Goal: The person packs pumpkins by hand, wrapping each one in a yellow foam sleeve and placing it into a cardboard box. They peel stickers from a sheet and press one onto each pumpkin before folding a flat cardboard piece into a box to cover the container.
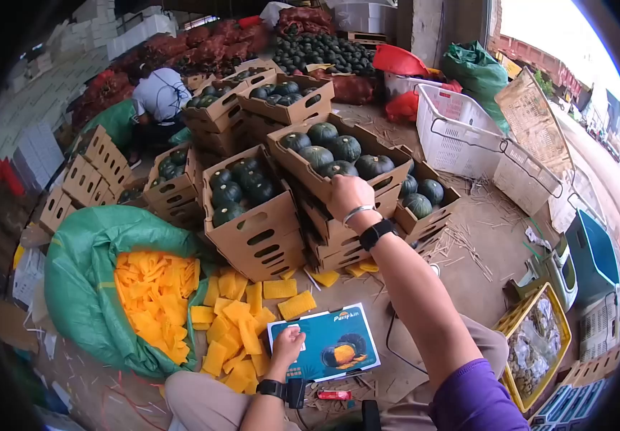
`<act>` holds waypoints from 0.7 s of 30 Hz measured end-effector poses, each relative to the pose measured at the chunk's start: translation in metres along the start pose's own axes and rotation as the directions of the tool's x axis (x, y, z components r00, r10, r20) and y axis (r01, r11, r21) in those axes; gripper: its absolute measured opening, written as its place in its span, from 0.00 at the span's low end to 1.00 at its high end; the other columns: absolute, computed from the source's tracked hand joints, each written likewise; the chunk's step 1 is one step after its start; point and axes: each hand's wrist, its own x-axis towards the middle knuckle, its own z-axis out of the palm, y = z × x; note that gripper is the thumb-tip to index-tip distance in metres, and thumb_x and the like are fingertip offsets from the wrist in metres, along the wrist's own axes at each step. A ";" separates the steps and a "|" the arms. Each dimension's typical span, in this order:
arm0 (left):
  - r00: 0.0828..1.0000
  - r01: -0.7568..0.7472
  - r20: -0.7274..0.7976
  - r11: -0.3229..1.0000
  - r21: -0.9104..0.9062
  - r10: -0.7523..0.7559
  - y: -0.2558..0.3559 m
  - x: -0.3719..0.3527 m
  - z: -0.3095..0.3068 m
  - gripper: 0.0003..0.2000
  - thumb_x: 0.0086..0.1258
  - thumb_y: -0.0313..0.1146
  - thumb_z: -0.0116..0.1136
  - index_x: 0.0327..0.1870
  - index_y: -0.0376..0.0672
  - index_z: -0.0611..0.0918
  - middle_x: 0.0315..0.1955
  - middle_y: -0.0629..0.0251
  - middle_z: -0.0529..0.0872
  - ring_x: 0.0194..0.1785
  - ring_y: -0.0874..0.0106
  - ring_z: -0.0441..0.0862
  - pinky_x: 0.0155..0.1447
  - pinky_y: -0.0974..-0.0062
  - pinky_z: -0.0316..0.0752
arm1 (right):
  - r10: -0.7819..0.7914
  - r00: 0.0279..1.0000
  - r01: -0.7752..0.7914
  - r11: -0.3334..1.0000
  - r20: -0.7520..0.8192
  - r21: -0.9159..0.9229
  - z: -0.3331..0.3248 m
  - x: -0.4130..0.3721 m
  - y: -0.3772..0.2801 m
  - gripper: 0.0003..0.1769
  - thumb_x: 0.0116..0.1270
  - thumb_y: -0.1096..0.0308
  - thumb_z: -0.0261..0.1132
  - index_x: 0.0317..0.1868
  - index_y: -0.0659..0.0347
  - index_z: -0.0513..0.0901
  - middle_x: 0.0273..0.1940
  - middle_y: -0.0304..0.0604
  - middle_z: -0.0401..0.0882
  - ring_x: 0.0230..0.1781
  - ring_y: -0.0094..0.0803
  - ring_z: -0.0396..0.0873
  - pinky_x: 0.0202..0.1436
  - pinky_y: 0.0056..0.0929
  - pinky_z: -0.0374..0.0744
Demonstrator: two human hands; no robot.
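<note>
My right hand (pixel 351 197) reaches over the near rim of the top cardboard carton (pixel 302 172), right at a dark green pumpkin (pixel 338 169); its fingertips are hidden from view. Several more dark green pumpkins lie in that carton. Low in front of me, my left hand (pixel 287 346) is curled at the left part of a teal printed box (pixel 324 343) marked "Pumpkin". A small white patch shows by its thumb, and I cannot tell what the fingers hold. The box lies flat between my knees.
Left, a green sack (pixel 83 287) holds orange foam net pieces (pixel 153 302), with more foam (pixel 238 323) on the floor. Stacked pumpkin cartons (pixel 256 237) stand ahead. White crates (pixel 457 133) and a yellow crate (pixel 540 345) are right. A person (pixel 160 93) crouches behind.
</note>
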 end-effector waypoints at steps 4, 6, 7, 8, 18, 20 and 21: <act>0.978 0.171 0.178 0.919 -0.355 -0.113 0.093 -0.032 -0.040 0.13 0.72 0.39 0.53 0.45 0.37 0.80 0.34 0.64 0.84 0.37 0.77 0.81 0.41 0.81 0.76 | -0.252 0.945 0.256 0.967 -0.209 -0.006 -0.059 -0.076 0.051 0.08 0.51 0.65 0.64 0.28 0.61 0.78 0.32 0.48 0.81 0.37 0.47 0.80 0.38 0.42 0.79; 0.958 0.162 0.285 0.804 -0.573 0.010 0.150 -0.011 -0.041 0.17 0.73 0.46 0.53 0.48 0.40 0.79 0.37 0.64 0.84 0.40 0.75 0.80 0.43 0.78 0.76 | -0.360 0.899 0.375 0.927 -0.250 0.016 -0.077 -0.118 0.070 0.08 0.51 0.66 0.65 0.26 0.61 0.75 0.30 0.45 0.78 0.36 0.46 0.78 0.36 0.42 0.78; 0.947 0.186 0.314 0.681 -0.708 0.067 0.176 -0.007 -0.038 0.20 0.72 0.50 0.53 0.50 0.41 0.78 0.39 0.64 0.83 0.42 0.74 0.79 0.45 0.77 0.75 | -0.373 0.901 0.392 0.919 -0.223 0.048 -0.078 -0.147 0.077 0.09 0.51 0.67 0.66 0.26 0.60 0.74 0.28 0.44 0.77 0.35 0.45 0.77 0.35 0.42 0.77; 0.938 0.225 0.337 0.606 -0.763 0.076 0.196 0.002 -0.035 0.24 0.70 0.55 0.52 0.51 0.41 0.77 0.43 0.62 0.82 0.48 0.71 0.78 0.49 0.72 0.74 | -0.380 0.895 0.403 0.914 -0.234 0.056 -0.078 -0.175 0.080 0.09 0.52 0.67 0.66 0.26 0.60 0.74 0.27 0.43 0.76 0.33 0.44 0.76 0.34 0.41 0.76; 0.913 0.406 0.400 0.259 -0.877 -0.078 0.161 -0.052 0.021 0.04 0.56 0.28 0.58 0.31 0.42 0.77 0.33 0.64 0.78 0.41 0.67 0.76 0.56 0.58 0.72 | -0.458 0.888 0.459 0.887 -0.020 0.050 0.010 -0.344 0.117 0.08 0.52 0.68 0.66 0.23 0.56 0.73 0.25 0.39 0.71 0.30 0.37 0.74 0.23 0.35 0.75; 0.910 0.410 0.415 0.178 -0.894 -0.013 0.123 -0.082 0.020 0.06 0.56 0.25 0.54 0.35 0.39 0.77 0.43 0.57 0.79 0.54 0.57 0.76 0.64 0.50 0.67 | -0.454 0.881 0.454 0.890 0.133 0.036 0.033 -0.357 0.119 0.04 0.53 0.69 0.62 0.27 0.56 0.75 0.28 0.39 0.72 0.35 0.37 0.75 0.28 0.35 0.78; 0.908 0.412 0.418 0.171 -0.895 -0.001 0.120 -0.103 0.016 0.05 0.56 0.25 0.54 0.34 0.39 0.77 0.42 0.56 0.79 0.55 0.56 0.75 0.65 0.49 0.66 | -0.452 0.865 0.455 0.889 0.219 0.038 0.043 -0.361 0.118 0.02 0.53 0.71 0.60 0.29 0.55 0.76 0.30 0.39 0.73 0.38 0.37 0.75 0.31 0.34 0.79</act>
